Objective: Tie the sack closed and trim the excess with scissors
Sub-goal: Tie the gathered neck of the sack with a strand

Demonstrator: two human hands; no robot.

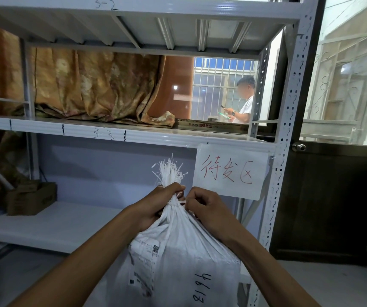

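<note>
Both hands gather the neck of the white sack, low in the middle of the frame.

We see the woven sack [178,251] standing upright at lower centre, in front of the grey shelf [120,135] with a handwritten paper sign [230,171] just right of its top. Our left hand [158,204] is clenched around the bunched neck, the frayed end [170,171] sticking up above the fist; our right hand [202,207] pinches the neck from the other side, fingers curled shut on the fabric or a tie, we cannot tell which. We judge the weave soft and pliable but slick, so it may slip unless we grip tight just under the fray. The body looks full and boxy, probably weighty. No scissors are in view.
</note>
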